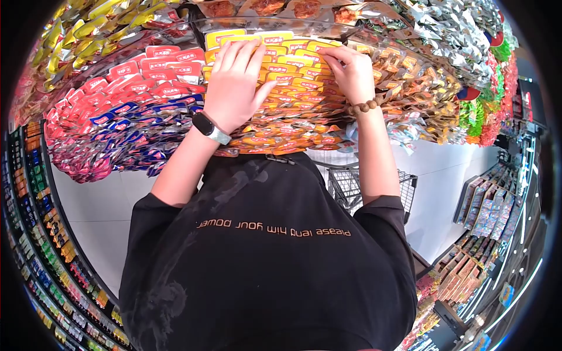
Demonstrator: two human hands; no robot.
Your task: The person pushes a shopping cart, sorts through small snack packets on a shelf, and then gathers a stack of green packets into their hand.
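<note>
Rows of small yellow snack packets (pixel 287 76) with red-and-white labels stand packed in a display bin before me. My left hand (pixel 237 82), with a smartwatch on the wrist, lies over the left part of these rows, its fingers stretched out and the thumb apart. At the right end of the back rows is my right hand (pixel 351 73), with a beaded bracelet (pixel 366 106) on its wrist. Its thumb and fingers are pinched together at the edge of a yellow snack packet (pixel 319 45). The fingertips partly hide that edge.
Red packets (pixel 158 67) and dark blue packets (pixel 146 120) fill the bin to the left, brown ones (pixel 410 88) to the right. A clear divider (pixel 275 26) runs behind. A wire cart (pixel 345 184) stands by my right side. Stocked shelves (pixel 58 234) curve along the left.
</note>
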